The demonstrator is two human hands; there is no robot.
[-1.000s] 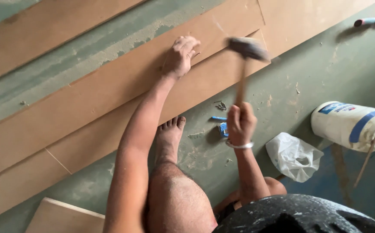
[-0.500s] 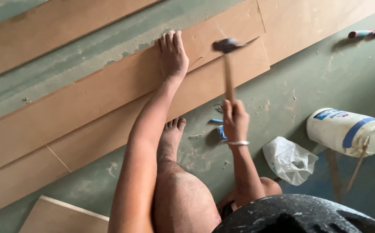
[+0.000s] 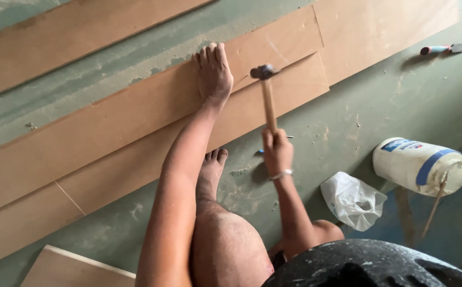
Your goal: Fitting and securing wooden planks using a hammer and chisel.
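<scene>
My left hand lies flat, fingers together, on a long brown fibreboard strip laid on the green floor. My right hand grips the wooden handle of a hammer. The hammer's metal head sits low over the board, just right of my left hand, near the seam between two strips. A bracelet circles my right wrist. My bare foot rests on the floor below the boards.
A white plastic tub with a blue band lies on its side at the right, a stick across its mouth. A crumpled white bag sits beside it. A red-handled scraper lies far right. Another board corner shows bottom left.
The hammer has swung down from a raised position toward the board. My left hand slid from a loose curl to lying flat on the strip.
</scene>
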